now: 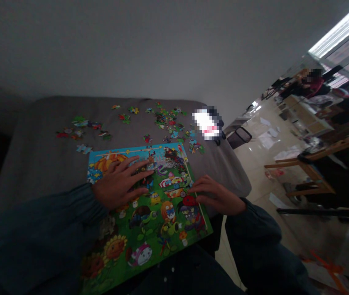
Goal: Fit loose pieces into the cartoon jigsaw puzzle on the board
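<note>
A cartoon jigsaw puzzle board (168,231), with sunflowers and other plant figures on green ground, lies tilted toward me. Its picture looks largely covered, though my hands and sleeve hide parts. My left hand (122,182) rests flat on the upper left of the board, fingers spread, holding nothing. At the board's right edge is my right hand (213,194), its fingers bent and close together over the border beside a red patch of the picture. Whatever sits under those fingertips is hidden. Loose puzzle pieces (165,119) are scattered beyond the board's top edge.
The board lies partly on a grey cloth-covered surface (39,164) against a pale wall. More loose pieces (83,125) lie at the left. A blurred-out bright object (207,123) sits at the right corner. Right of it are a tiled floor, a wooden chair (309,164) and another person (312,84).
</note>
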Available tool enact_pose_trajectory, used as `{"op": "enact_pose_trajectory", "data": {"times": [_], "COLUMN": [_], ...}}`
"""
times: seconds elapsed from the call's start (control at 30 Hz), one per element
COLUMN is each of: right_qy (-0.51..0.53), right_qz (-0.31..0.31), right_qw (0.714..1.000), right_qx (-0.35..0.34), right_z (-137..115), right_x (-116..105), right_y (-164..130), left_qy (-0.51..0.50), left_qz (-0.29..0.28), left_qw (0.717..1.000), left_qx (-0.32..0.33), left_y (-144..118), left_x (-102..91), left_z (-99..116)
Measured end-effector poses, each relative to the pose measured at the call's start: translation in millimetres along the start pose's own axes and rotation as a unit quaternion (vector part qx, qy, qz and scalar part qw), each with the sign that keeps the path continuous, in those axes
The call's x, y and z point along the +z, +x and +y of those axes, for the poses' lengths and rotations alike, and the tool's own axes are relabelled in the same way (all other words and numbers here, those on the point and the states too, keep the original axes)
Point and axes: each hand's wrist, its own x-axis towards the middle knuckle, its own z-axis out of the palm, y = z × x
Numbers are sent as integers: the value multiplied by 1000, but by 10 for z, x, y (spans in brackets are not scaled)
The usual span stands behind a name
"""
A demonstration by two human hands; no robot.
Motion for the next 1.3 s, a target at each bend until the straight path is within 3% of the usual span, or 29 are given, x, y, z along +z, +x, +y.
{"op": "enact_pose_trajectory", "data": {"times": [0.13,0.33,0.47,0.63,0.8,0.87,0.97,1.13,1.3], "right_qy": [-47,-130,-138,-117,-231,-266,-265,-215,-128], "right_qz": [20,-92,-108,-77,73,102,110,105,112], "right_qw": [999,983,979,981,970,957,954,969,985], "right_qx": [1,-88,-106,-133,-16,58,83,58,26], "right_z": [-103,-398,-477,-419,-49,145,363,425,183], "right_x": [-47,406,532,147,-313,-382,-390,-423,-462], "right_y": [150,260,252,500,1314,1633,1928,1986,1487], "left_qy": [2,-9,-12,-12,-15,-20,-24,-13,-4], "left_qz": [18,11,12,-10,10,19,10,-2,11], "left_qw": [1000,1000,1000,1000,1000,1000,1000,1000,1000], "left_qx": [-3,-13,-17,-23,-15,-13,-11,-19,-17], "left_y": [-2,0,3,5,-4,-3,1,8,15], "left_x": [32,6,-24,-35,-6,-1,-12,-16,4], "left_z": [-22,-1,17,20,-11,-28,-45,-50,-44]}}
